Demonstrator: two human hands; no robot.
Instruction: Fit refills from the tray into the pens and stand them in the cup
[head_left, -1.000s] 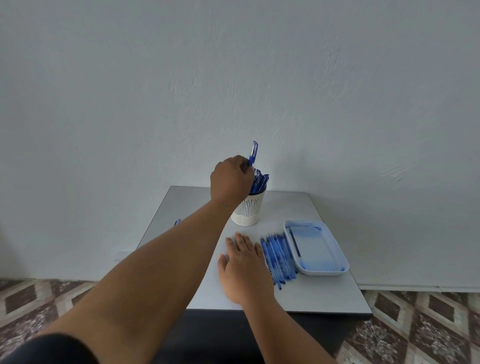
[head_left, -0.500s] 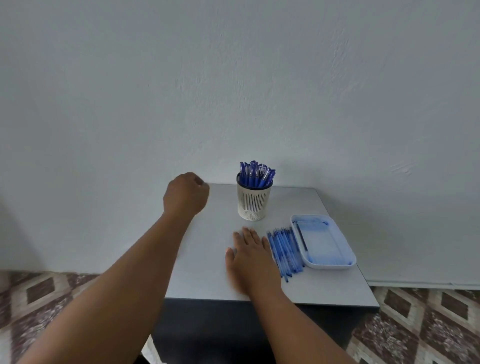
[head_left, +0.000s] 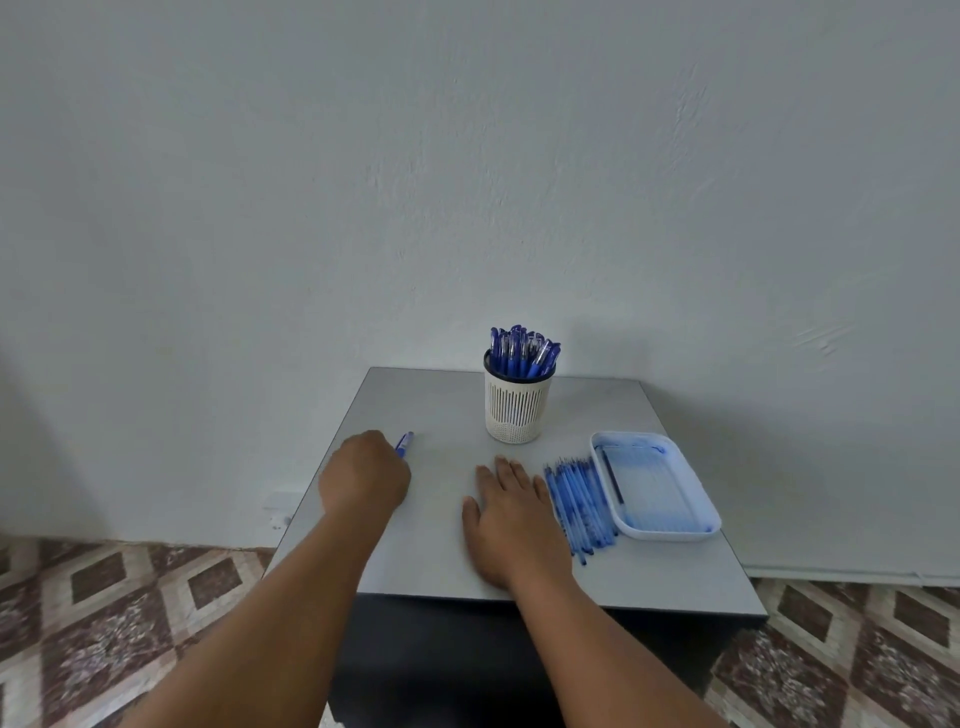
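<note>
A blue capped plastic pen (head_left: 404, 444) lies on the grey square table (head_left: 447, 535), well left of the white slotted cup (head_left: 518, 405). The curled left hand (head_left: 364, 474) covers its near end; whether it is actually gripped cannot be told. The right hand (head_left: 511, 514) is laid flat, empty, left of the row of loose blue refills (head_left: 579, 501). If lifted carelessly, the pen may be knocked off the left edge. Its long axis is angled up-right, towards the cup.
</note>
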